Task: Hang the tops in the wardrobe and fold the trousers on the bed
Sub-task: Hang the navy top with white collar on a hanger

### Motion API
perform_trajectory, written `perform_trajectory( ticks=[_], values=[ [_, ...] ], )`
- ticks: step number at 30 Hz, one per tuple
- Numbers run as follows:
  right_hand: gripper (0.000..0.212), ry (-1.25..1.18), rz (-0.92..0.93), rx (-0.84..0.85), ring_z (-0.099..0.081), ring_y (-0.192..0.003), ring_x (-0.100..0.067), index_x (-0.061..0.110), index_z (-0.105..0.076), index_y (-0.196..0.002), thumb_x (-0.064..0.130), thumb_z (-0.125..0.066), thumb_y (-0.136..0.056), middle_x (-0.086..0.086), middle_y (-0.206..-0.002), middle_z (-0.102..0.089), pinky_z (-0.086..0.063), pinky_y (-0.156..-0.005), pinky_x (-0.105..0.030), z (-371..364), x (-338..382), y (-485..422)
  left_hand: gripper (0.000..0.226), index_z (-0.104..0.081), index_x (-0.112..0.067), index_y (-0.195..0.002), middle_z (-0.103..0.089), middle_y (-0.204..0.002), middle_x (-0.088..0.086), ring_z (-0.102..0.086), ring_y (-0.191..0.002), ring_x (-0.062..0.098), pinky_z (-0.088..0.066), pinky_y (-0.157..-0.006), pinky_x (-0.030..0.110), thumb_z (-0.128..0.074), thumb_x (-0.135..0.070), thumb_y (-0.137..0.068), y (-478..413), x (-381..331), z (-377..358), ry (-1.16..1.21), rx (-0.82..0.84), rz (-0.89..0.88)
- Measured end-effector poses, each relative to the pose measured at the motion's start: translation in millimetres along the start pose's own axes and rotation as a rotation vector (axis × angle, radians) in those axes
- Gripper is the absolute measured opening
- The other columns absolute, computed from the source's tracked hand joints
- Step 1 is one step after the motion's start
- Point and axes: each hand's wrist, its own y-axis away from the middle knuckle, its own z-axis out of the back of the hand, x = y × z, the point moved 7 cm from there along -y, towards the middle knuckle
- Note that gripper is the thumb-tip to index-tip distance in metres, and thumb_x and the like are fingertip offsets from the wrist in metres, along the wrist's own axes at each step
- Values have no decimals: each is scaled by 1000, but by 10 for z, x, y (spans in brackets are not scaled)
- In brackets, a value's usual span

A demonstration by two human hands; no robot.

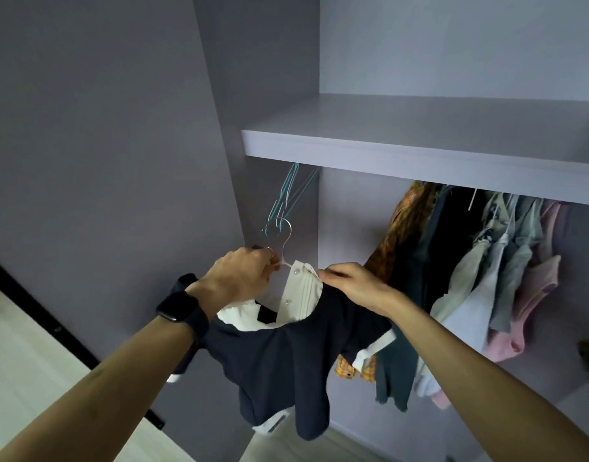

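Seemingly, the left hand (243, 275) grips the hanger (290, 228) steady so the right hand (348, 283), just beside, pinches the top (286, 358) straight.

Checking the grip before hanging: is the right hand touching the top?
Touching. Head view: the right hand pinches the white collar of the top; the left hand holds the hanger.

shelf (419, 155): up top, everything else sits below it
empty hangers (283, 201): under the shelf, far left
clothes (469, 268): hanging under the shelf, off to the right
top (286, 355): on a hanger (287, 235) out front, between those two bunches
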Motion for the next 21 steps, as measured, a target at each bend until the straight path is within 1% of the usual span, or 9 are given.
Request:
perform_trajectory(
  ticks=[3,6,9,12,14,16,18,20,21],
  values=[
    [36,203,196,-225,-45,-70,-13,0,-61,-88,32,-55,-103,2,-74,-48,-37,-70,-35,43,59,-72,22,-57,-27,-94,-65,-96,-3,-59,-80,12,-45,-67,23,-51,-48,-101,21,-89,-52,244,88,-29],
    [21,180,353,-490,-52,-79,-13,7,-64,-95,24,-55,-104,4,-85,-57,-42,-73,-29,159,255,47,32,-63,-26,-82,-69,-86,-2,-62,-77,18,-45,-67,21,-48,-45,-103,-35,-17,-26,318,-7,-9],
    [25,298,616,-709,-57,-90,-17,10,-68,-100,29,-51,-104,3,-96,-61,-44,-80,-29,249,381,367,33,-64,-27,-79,-65,-77,-5,-65,-76,19,-50,-74,28,-47,-41,-104,-100,206,1,296,-50,61],
    [31,689,668,-656,-58,-103,-17,28,-71,-109,50,-51,-98,11,-110,-62,-37,-87,-36,165,208,538,30,-65,-31,-80,-67,-78,-8,-66,-81,18,-53,-84,37,-48,-39,-103,-123,359,113,354,-107,105],
    [36,644,574,-609,-56,-110,-15,33,-69,-115,56,-58,-90,12,-116,-58,-34,-92,-32,241,84,535,29,-65,-33,-81,-67,-77,-12,-65,-80,15,-54,-86,40,-48,-40,-103,-136,359,201,390,-151,100],
    [43,487,547,-674,-54,-111,-16,27,-67,-120,54,-58,-88,8,-118,-57,-38,-96,-32,385,166,528,28,-64,-35,-81,-66,-77,-13,-64,-80,14,-53,-85,38,-48,-40,-104,-151,254,260,377,-149,64],
    [53,544,484,-691,-47,-117,-18,29,-60,-133,58,-51,-90,7,-128,-56,-39,-99,-37,477,400,411,26,-64,-37,-86,-65,-78,-14,-61,-77,6,-48,-83,31,-46,-41,-104,-156,111,353,307,-182,24],
    [54,731,392,-542,-39,-125,-18,38,-49,-143,62,-44,-96,14,-139,-52,-35,-101,-42,454,588,187,24,-67,-32,-92,-63,-78,-13,-57,-71,-3,-40,-76,15,-47,-37,-105,-157,-56,467,265,-226,-51],
    [47,776,388,-440,-42,-122,-19,38,-51,-140,60,-43,-99,15,-134,-56,-37,-99,-44,411,627,86,24,-68,-27,-94,-61,-78,-13,-55,-70,-4,-36,-71,8,-48,-33,-105,-161,-127,518,254,-235,-98]
  ],
)
